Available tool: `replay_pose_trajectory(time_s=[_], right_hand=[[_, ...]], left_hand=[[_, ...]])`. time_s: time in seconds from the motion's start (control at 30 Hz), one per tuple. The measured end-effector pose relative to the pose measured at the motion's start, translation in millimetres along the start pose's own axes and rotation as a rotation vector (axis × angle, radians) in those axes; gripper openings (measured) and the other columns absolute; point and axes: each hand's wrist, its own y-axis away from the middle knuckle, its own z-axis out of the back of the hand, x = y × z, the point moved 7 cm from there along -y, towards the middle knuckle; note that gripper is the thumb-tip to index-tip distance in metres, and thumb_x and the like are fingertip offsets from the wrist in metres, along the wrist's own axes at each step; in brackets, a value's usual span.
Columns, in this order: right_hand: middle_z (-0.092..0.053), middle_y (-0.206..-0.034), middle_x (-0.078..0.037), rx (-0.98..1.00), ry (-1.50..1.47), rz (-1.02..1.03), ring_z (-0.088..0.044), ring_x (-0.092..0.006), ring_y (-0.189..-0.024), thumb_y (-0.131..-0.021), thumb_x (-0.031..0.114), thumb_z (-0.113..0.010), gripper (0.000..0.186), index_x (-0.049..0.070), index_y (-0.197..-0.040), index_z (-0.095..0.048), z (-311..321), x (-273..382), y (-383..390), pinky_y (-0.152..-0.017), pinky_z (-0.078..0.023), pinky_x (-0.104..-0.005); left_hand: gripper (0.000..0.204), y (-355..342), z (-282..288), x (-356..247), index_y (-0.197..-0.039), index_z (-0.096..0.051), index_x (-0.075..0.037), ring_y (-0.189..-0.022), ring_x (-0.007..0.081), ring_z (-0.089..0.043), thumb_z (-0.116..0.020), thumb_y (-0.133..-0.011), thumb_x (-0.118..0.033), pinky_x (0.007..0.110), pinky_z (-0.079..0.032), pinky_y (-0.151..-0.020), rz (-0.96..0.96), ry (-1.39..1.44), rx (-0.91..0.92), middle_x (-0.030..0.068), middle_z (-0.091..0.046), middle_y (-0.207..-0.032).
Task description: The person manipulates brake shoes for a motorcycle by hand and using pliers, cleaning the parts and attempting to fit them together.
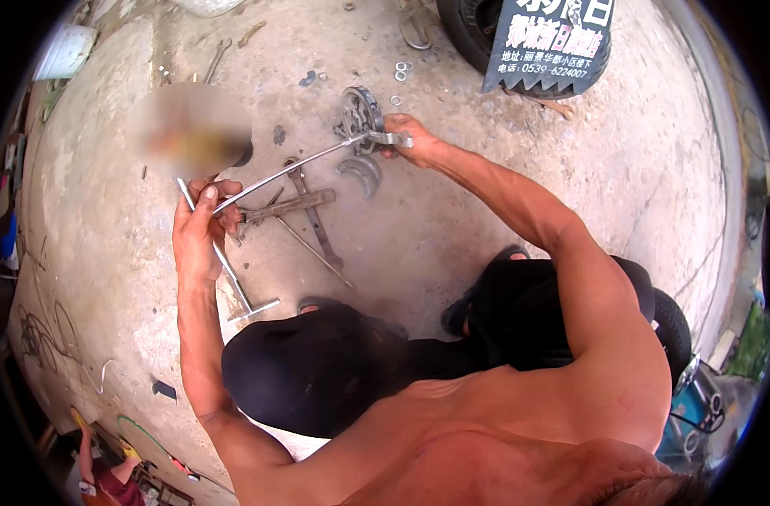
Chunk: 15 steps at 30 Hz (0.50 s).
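My left hand is closed around a T-handle wrench, whose long thin shaft slants up to the right. A silver bar with a short crosspiece also runs through this hand toward my knee. My right hand grips a round metal brake plate by its lever side, holding it above the floor. The tip of the wrench shaft meets the lever arm of the plate; the exact contact is too small to tell. Beneath the plate lie curved brake shoes. A hammer lies near my left fingers.
On the concrete, a flat wrench and a thin rod lie by the hammer. Several metal rings lie farther off. A tyre with a black mudflap stands far right. Another wrench is far left, beside a blurred patch.
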Motion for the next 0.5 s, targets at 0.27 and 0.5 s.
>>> replay_pose_trajectory(time_s=[0.27, 0.5], right_hand=[[-0.065, -0.079, -0.007, 0.022, -0.042, -0.001, -0.057, -0.0140, -0.056, -0.097, 0.010, -0.055, 0.014, 0.002, -0.094, -0.066, 19.9, -8.8, -4.0, -0.050, -0.045, -0.0284], [-0.066, -0.079, -0.006, -0.010, -0.099, -0.016, -0.057, -0.0134, -0.057, -0.100, 0.017, -0.056, 0.018, 0.004, -0.097, -0.067, 16.8, -12.8, -0.7, -0.048, -0.045, -0.0277]], left_hand=[[0.048, 8.7, -5.1, 7.1, -0.140, -0.045, 0.003, -0.093, 0.0234, -0.068, -0.061, -0.096, -0.008, 0.034, -0.053, -0.082, 0.055, -0.340, 0.271, 0.0153, -0.066, -0.112], [0.037, 11.9, 1.4, -11.3, -0.125, -0.055, 0.003, -0.103, 0.0294, -0.068, -0.068, -0.092, -0.005, 0.038, -0.052, -0.090, -0.191, -0.864, 0.236, 0.0185, -0.071, -0.106]])
